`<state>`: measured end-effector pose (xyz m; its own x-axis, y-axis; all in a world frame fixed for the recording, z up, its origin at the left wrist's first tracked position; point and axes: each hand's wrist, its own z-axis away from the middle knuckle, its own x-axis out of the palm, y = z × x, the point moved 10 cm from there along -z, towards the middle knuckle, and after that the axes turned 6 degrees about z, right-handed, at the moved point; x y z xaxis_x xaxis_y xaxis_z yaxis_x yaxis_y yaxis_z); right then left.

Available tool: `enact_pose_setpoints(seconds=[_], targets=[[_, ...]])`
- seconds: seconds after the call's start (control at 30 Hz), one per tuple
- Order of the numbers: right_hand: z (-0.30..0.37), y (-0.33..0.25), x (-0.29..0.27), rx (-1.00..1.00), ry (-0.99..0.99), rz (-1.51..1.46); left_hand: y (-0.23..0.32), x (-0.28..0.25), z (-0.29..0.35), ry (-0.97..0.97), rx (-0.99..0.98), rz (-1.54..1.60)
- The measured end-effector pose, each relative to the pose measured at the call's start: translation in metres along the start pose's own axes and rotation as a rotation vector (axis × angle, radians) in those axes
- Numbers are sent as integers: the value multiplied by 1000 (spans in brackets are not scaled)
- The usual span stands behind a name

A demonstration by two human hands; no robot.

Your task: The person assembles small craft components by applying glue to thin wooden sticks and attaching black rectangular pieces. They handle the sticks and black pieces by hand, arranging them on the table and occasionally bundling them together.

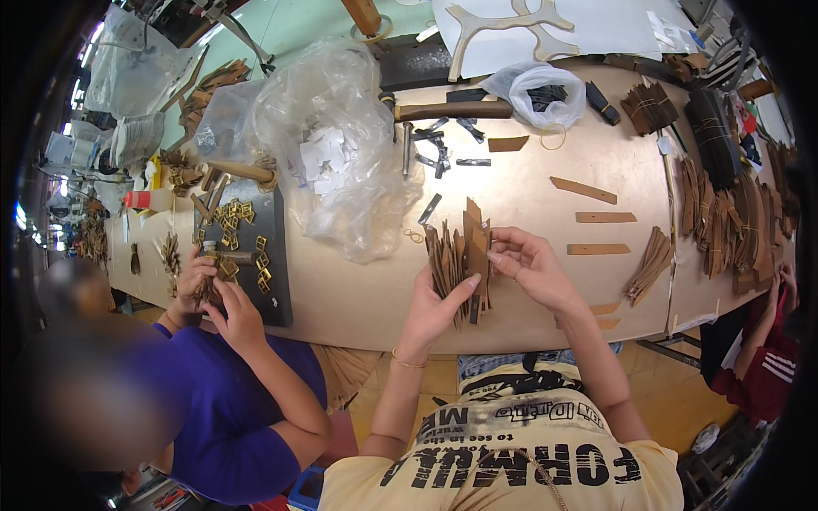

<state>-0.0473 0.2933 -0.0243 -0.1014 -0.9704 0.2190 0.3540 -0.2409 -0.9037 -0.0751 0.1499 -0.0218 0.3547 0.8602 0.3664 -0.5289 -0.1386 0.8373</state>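
A long beige worktable (545,183) stands over an orange-tan floor (673,396), under bright daylight.
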Motion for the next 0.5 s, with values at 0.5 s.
enact_pose_setpoints(seconds=[0.5], targets=[[0,-2,-1,21,21,-1,2,2,-1,8,-21,-12]])
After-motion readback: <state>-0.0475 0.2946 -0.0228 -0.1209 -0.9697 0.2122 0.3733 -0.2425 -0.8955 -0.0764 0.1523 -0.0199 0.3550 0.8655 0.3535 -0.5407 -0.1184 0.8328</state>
